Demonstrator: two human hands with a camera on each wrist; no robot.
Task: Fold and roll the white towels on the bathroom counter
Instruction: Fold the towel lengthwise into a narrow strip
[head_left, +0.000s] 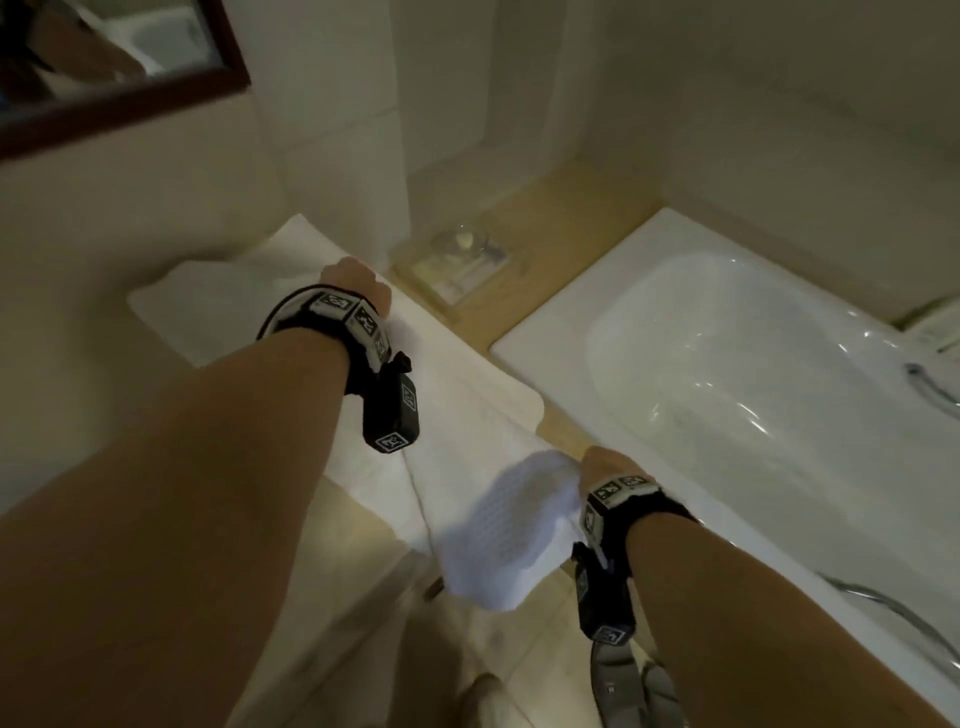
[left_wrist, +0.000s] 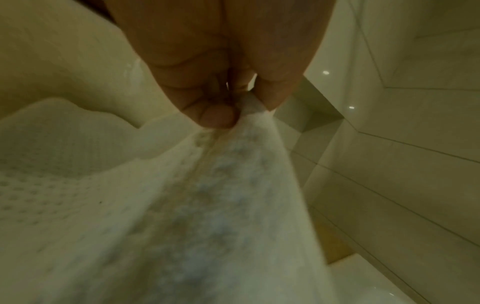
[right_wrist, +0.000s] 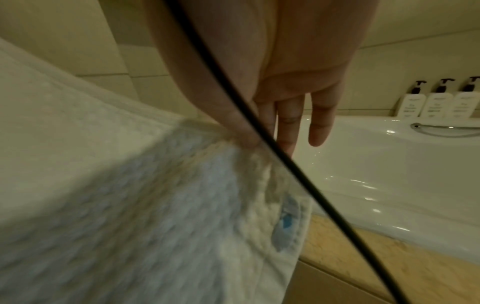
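While you hold it: the white towel is stretched between your two hands, above the desk.
Left grip: your left hand pinches the far corner of the towel. In the left wrist view your thumb and a finger squeeze the cloth tight.
Right grip: your right hand pinches the near corner. In the right wrist view your thumb presses the towel edge, and your other fingers hang down straight.
Towel: the near end droops down in a soft fold by your right wrist. A small blue tag shows on the hem.
Other towel: a second white towel lies flat on the desk, under and behind your left hand.
Bathtub: a white bathtub sits to your right, close beside the desk.
Tray: a clear tray sits on the desk near the wall.
Bottles: three pump bottles stand at the far edge of the tub.
Mirror: a mirror with a dark frame hangs on the wall up at the left.
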